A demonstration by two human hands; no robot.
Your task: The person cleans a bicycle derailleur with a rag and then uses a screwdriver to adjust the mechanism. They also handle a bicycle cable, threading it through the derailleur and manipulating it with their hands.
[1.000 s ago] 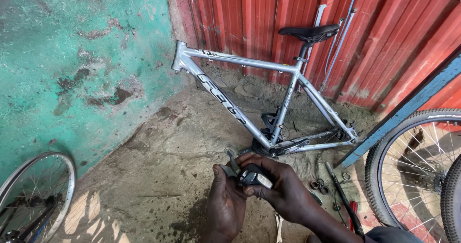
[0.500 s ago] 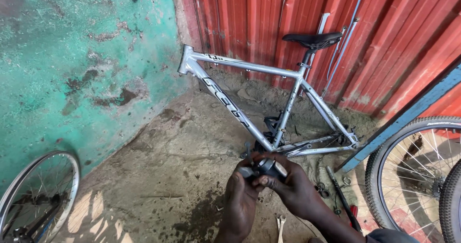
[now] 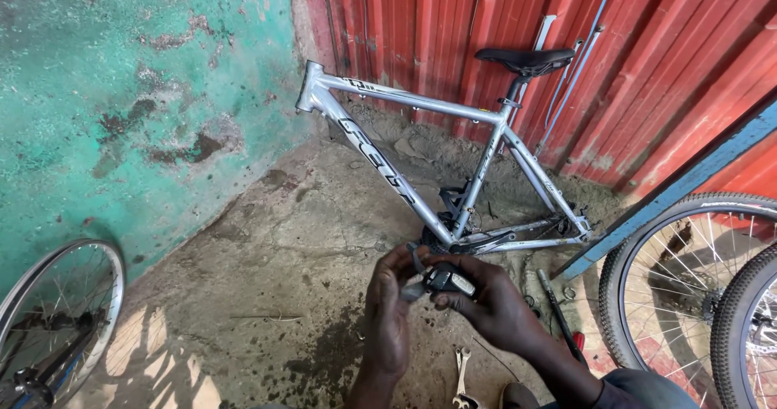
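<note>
Nearest, a spanner (image 3: 461, 370) lies on the floor. Above it, the left hand (image 3: 387, 316) and right hand (image 3: 494, 308) both grip a small black part (image 3: 443, 279). Farther off, a silver bicycle frame (image 3: 421, 166) leans against the red wall (image 3: 647, 69), with bare floor (image 3: 267, 279) open to the left.

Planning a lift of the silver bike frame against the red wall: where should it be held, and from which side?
Probably the top tube of the silver aluminium bicycle frame, approached from the open floor side. It is a long bare bar near the top; the red corrugated metal wall blocks the far side.
</note>
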